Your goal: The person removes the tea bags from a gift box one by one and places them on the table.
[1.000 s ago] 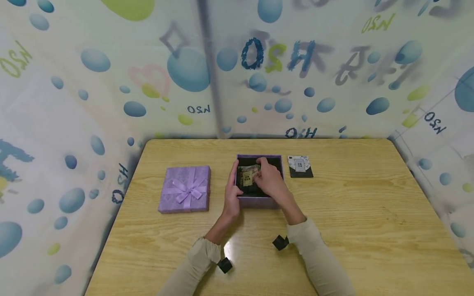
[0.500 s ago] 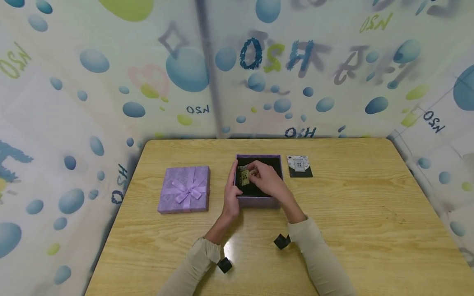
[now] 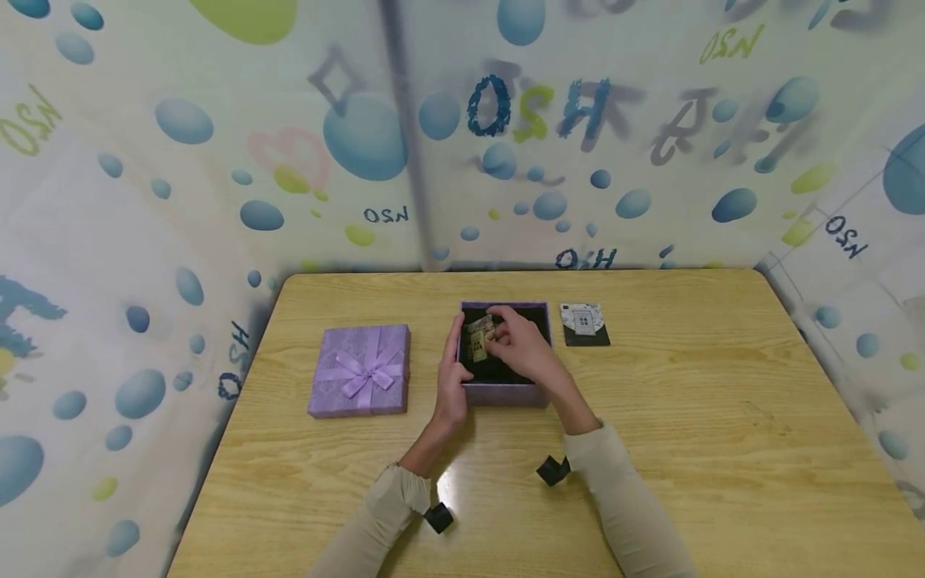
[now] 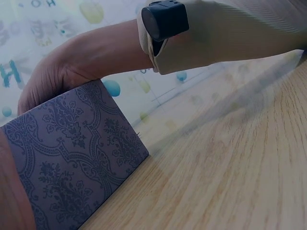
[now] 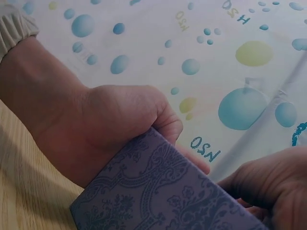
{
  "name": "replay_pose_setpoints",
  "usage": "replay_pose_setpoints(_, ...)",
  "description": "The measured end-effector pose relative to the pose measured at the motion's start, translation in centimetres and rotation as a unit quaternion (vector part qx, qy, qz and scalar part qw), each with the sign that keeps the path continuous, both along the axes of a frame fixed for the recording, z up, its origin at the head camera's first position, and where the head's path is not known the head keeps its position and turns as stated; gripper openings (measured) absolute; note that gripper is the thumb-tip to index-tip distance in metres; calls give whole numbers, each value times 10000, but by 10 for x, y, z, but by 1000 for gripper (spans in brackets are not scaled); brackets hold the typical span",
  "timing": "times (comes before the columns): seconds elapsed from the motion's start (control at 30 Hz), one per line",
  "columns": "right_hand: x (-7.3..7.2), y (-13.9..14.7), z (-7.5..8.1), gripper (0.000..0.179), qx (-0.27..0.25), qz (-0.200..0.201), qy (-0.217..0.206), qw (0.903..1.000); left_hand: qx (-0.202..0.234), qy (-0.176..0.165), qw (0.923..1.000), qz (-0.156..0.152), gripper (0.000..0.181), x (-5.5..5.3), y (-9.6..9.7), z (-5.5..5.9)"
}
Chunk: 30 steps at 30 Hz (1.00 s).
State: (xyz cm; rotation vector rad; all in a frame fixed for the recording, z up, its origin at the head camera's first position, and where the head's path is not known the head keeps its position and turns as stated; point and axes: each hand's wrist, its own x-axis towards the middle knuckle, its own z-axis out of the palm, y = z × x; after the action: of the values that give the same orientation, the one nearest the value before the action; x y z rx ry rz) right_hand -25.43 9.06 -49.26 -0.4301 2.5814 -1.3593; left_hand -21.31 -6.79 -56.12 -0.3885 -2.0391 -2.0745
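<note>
My left hand (image 3: 451, 384) holds a square purple gift box (image 3: 506, 395) by its left side, the thumb hooked over the rim. The box stands uncovered on the table, with a black lining. Inside it, my right hand (image 3: 526, 351) pinches a small dark packet with a gold label (image 3: 478, 345) between thumb and fingers, toward the left side. Both wrist views show the box's patterned outer wall (image 4: 72, 153), which hides the packet. In the right wrist view, the left thumb bends over the edge of the box (image 5: 139, 187).
Left of the box lies its purple lid (image 3: 361, 371) with a ribbon bow. A flat black-and-white packet (image 3: 585, 325) lies right of the box. The wooden table (image 3: 723, 417) meets a patterned wall covering (image 3: 636, 160) at the back.
My right hand has shifted slightly left inside the box over the second, and the packet has moved and tilted a little with it. My left hand stays on the box.
</note>
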Motion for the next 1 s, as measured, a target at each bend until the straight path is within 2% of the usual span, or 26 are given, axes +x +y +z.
replay_pose_setpoints(0.3,4,2,8,58,-652,87,-13,9978,75,-127,9999,-19,89,1,0,1)
replay_pose_setpoints(0.67,2,16,17,59,-1087,-242,-7,9938,-30,-95,9999,-40,88,-1,2,1)
replay_pose_setpoints(1.0,3,28,24,58,-1308,-309,59,9909,98,-199,9998,28,92,2,3,2)
